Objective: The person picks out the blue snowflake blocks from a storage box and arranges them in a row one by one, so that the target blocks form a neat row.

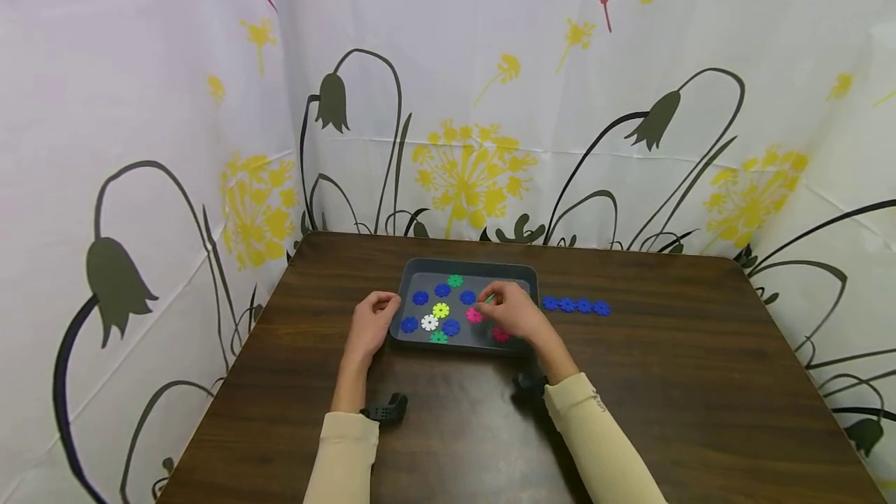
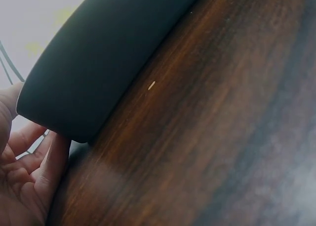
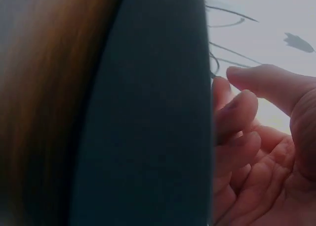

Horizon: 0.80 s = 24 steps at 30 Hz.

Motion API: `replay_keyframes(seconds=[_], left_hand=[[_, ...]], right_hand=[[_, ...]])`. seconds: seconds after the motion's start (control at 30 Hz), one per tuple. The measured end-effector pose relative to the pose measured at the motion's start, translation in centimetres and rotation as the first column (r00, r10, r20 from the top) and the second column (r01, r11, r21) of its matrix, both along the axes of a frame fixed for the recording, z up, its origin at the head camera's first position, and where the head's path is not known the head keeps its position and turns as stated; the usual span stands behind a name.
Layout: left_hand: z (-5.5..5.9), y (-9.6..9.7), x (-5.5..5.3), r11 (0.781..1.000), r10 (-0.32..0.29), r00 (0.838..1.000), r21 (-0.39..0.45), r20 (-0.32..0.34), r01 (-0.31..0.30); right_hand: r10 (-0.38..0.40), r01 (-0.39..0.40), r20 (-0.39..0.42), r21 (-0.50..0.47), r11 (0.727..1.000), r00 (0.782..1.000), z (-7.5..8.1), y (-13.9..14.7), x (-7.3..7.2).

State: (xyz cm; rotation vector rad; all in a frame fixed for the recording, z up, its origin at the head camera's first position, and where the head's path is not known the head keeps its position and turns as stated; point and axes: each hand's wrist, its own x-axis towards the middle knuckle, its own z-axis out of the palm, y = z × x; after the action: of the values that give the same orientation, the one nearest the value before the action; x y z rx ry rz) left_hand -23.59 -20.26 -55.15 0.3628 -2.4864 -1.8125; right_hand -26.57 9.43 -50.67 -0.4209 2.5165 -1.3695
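A dark grey tray [image 1: 465, 346] lies on the table, with several notched flower-shaped discs inside. Among them are a yellow disc [image 1: 440, 310], a white disc [image 1: 430, 323], a blue disc [image 1: 451, 327] and a pink disc [image 1: 474, 315]. My left hand [image 1: 371, 323] grips the tray's left edge; the left wrist view shows the thumb [image 2: 7, 100] at the rim and fingers below. Over the tray's right part, my right hand [image 1: 514, 309] pinches a green disc [image 1: 489, 299] at its fingertips. The tray wall [image 3: 148, 117] hides part of those fingers in the right wrist view.
Right of the tray, several blue discs [image 1: 575, 305] form a row on the brown wooden table [image 1: 672, 379]. A flower-patterned curtain [image 1: 462, 84] hangs behind and at both sides. Each wrist wears a black strap [image 1: 385, 409].
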Motion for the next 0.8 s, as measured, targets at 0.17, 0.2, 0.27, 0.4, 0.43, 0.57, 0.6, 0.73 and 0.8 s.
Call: replay_keyframes(seconds=[0.17, 0.2, 0.27, 0.4, 0.43, 0.57, 0.6, 0.73, 0.8], left_hand=[[0.3, -0.1, 0.0, 1.0, 0.001, 1.0, 0.001, -0.001, -0.001], [0.4, -0.1, 0.1, 1.0, 0.0, 1.0, 0.0, -0.002, 0.0], [0.5, -0.1, 0.2, 1.0, -0.001, 1.0, -0.003, -0.004, 0.001], [0.7, -0.2, 0.2, 1.0, -0.005, 1.0, -0.005, -0.004, 0.005], [0.8, -0.2, 0.2, 1.0, -0.005, 1.0, -0.004, -0.002, 0.005], [0.9, -0.2, 0.1, 1.0, -0.004, 1.0, 0.0, 0.005, 0.004], [0.9, -0.2, 0.0, 1.0, -0.004, 1.0, 0.001, 0.007, 0.004], [1.0, -0.3, 0.0, 1.0, -0.012, 1.0, 0.001, 0.01, 0.012], [1.1, -0.4, -0.1, 1.0, -0.018, 1.0, 0.001, 0.01, 0.018]], right_hand=[[-0.011, 0.013, -0.023, 0.093, 0.996, 1.0, -0.6, -2.2, 0.0], [-0.01, 0.013, -0.03, 0.105, 0.994, 1.0, -0.8, -2.5, 0.0], [-0.006, 0.011, -0.042, 0.121, 0.993, 0.999, -1.0, -3.1, 0.1], [-0.001, 0.004, -0.025, 0.119, 0.993, 1.0, -1.5, -4.0, 0.0], [0.002, 0.001, -0.018, 0.116, 0.993, 1.0, -1.5, -4.2, 0.0], [0.012, -0.012, 0.0, 0.114, 0.993, 1.0, -1.5, -4.7, 0.0], [0.013, -0.013, 0.004, 0.119, 0.993, 1.0, -1.5, -4.8, 0.0], [0.016, -0.018, 0.017, 0.143, 0.99, 1.0, -1.3, -5.0, 0.0], [0.012, -0.017, 0.028, 0.157, 0.987, 1.0, -1.2, -5.0, 0.0]])
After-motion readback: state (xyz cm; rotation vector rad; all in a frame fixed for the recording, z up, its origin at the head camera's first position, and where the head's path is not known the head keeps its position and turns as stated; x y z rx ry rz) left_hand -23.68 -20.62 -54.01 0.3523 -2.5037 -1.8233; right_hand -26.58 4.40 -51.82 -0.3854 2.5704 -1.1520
